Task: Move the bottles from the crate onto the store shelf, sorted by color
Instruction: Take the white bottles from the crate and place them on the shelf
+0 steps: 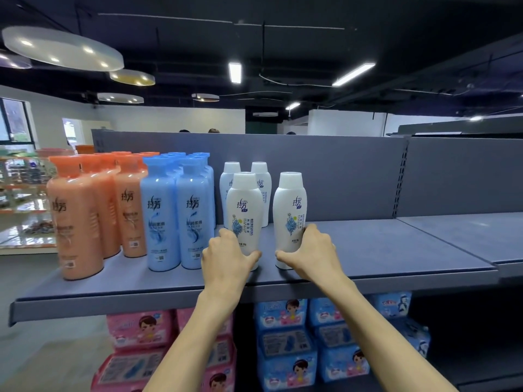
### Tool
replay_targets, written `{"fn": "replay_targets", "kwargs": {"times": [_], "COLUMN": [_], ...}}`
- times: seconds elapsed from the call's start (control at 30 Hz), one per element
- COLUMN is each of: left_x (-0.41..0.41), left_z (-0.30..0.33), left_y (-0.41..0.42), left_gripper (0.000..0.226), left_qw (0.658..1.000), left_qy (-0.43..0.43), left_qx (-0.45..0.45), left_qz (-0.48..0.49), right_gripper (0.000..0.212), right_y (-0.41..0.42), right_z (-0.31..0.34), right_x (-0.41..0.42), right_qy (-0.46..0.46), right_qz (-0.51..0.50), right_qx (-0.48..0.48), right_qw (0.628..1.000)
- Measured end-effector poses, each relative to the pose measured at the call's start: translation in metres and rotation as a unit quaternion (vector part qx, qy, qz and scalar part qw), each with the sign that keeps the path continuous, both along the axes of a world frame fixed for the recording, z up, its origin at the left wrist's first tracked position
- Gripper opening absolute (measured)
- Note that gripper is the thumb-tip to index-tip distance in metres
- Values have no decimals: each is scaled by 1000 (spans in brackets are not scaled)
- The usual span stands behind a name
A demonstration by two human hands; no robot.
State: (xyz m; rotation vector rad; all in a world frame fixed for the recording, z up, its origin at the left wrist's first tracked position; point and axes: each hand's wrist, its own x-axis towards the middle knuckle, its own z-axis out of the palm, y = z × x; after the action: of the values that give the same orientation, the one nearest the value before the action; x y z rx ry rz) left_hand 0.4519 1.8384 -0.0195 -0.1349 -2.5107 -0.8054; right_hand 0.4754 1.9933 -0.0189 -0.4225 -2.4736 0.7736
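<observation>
White bottles [245,210] upright on shelf [368,250], lower parts hidden by hands [226,257].

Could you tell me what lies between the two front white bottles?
Only bare grey shelf shows, in the head view, between the left-held white plastic bottle and the right-held one.

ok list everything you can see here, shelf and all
orange bottles: several, exact count hidden, orange with orange caps, left end of the shelf
blue bottles: several, rows hidden behind, light blue, right of the orange ones
white bottles: four, white, right of the blue ones, two in front, two behind
shelf: one, grey, bare on its right part
pink packs: a stack, pink, lower shelf, left
blue packs: a stack, blue, lower shelf, right
ceiling lights: several, white, overhead
left hand: grips the front left white bottle
right hand: grips the front right white bottle
</observation>
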Motion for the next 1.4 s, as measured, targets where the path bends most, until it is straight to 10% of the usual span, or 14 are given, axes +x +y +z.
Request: {"fn": "replay_targets", "kwargs": {"times": [1.4], "left_x": [-131], "left_z": [-3], "left_y": [42], "left_gripper": [54], "left_qw": [993], "left_qy": [-30], "left_qx": [-75], "left_qz": [82], "right_gripper": [60], "right_y": [-7], "right_z": [2], "right_x": [-151], "right_qy": [-14], "right_qz": [23], "right_qx": [-40], "right_qw": [999]}}
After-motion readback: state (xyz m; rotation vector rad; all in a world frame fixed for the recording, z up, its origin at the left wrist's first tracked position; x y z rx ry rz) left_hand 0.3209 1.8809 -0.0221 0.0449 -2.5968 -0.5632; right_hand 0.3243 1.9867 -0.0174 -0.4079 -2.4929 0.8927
